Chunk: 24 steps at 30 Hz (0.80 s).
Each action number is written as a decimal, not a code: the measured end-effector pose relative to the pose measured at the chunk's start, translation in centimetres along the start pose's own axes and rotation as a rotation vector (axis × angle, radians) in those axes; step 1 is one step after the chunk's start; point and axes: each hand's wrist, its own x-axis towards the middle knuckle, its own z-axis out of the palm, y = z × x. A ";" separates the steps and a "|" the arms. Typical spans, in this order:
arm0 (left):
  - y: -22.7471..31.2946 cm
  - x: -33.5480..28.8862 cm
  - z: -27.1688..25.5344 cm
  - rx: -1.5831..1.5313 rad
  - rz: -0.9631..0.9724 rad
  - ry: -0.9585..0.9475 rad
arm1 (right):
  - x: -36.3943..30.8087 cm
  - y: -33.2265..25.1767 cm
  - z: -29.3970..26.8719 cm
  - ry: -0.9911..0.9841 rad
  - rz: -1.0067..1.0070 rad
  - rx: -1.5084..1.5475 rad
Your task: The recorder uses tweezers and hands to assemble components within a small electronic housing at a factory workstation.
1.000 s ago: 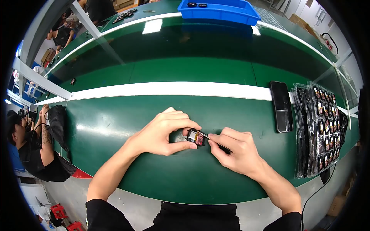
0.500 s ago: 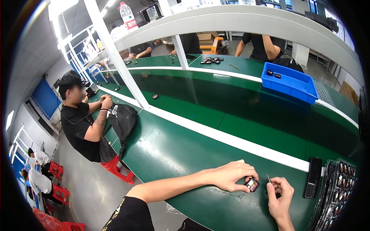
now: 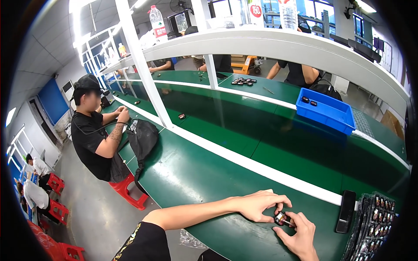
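Low over the green bench, my left hand (image 3: 257, 205) pinches a small black electronic unit (image 3: 280, 218) by its edge, thumb on the near side. The unit has a bright, multicoloured face turned upward. Close on its right, my right hand (image 3: 300, 235) is closed round a thin pointed metal tool (image 3: 286, 222). The tool's tip lies at the unit's face, though my fingers cover most of it and its exact kind cannot be made out.
A black phone (image 3: 345, 212) lies right of my hands, beside stacked clear trays (image 3: 370, 228) of small units. Past the white rail runs a dark green belt (image 3: 235, 141) with a blue bin (image 3: 324, 117) over it. A co-worker (image 3: 93, 135) sits at left near a black bag (image 3: 143, 137).
My right hand has moved left, bringing the pointed tool from beside the unit onto its face. My left hand keeps hold of the unit. The whole view has shifted slightly.
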 end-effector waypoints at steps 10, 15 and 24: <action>-0.3 0.0 -0.3 -0.021 0.002 -0.014 | 0.6 -0.4 -0.1 -0.004 0.051 -0.002; 0.4 -0.3 0.1 -0.022 -0.008 -0.018 | -0.1 -0.8 -0.5 -0.010 0.090 -0.002; 0.6 0.2 -0.5 0.034 -0.047 0.031 | -0.1 0.5 -1.1 -0.101 0.046 0.036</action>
